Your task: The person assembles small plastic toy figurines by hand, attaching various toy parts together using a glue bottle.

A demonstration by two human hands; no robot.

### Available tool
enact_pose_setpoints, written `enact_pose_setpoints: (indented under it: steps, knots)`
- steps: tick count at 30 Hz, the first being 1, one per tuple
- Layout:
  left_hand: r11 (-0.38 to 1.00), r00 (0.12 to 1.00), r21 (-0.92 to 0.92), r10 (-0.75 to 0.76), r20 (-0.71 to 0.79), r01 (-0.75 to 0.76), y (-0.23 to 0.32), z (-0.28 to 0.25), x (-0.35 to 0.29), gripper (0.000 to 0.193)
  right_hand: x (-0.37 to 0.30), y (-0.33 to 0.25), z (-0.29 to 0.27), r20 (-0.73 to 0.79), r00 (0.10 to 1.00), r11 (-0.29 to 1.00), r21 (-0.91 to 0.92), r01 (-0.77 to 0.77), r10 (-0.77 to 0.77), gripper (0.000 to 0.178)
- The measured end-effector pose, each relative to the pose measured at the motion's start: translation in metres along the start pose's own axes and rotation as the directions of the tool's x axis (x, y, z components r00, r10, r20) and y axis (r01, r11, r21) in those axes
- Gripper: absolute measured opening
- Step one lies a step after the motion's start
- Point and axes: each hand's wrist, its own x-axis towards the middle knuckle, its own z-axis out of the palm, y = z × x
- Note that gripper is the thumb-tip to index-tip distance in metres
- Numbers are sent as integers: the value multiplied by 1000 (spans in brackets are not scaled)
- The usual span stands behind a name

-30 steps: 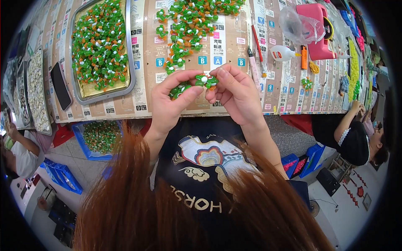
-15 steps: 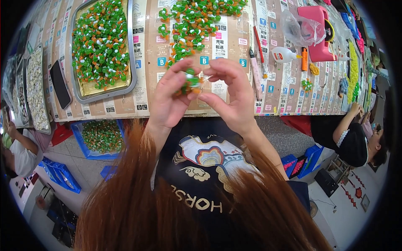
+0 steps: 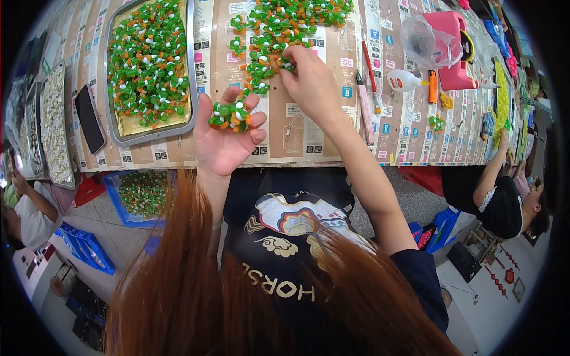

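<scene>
Palm up, my left hand cups a few small green, white and orange plastic figures in its curled fingers, just in front of a loose pile. My right hand reaches over the near right side of that pile, thumb and fingers bent toward each other. Its fingertips are at the pieces, and what lies between them is hidden. More of the same figures fill a grey metal tray with a golden lining on the left.
A phone lies left of the tray. On the right are pens, a white glue bottle, an orange lighter, a pink jug and one loose cluster. A blue crate stands below the table edge. People sit at both sides.
My hands have parted. The left has lowered slightly and turned palm up with the figures, while the right has moved up and away to the pile.
</scene>
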Motion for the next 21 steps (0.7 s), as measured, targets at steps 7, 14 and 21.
enact_pose_setpoints:
  steps: [7, 14, 21]
  knots:
    - [999, 977, -18, 39, -212, -44, -6, 7, 4, 30, -12, 0, -20, 462, 844, 63, 866, -495, 273, 30]
    - [946, 978, 319, 125, -166, -67, -10, 0, 6, 18, -27, -23, -34, 577, 789, -366, 795, -483, 210, 33]
    - [183, 872, 982, 473, -125, 42, -31, 26, 9, 27, -45, -37, -36, 531, 793, -374, 830, -415, 298, 25]
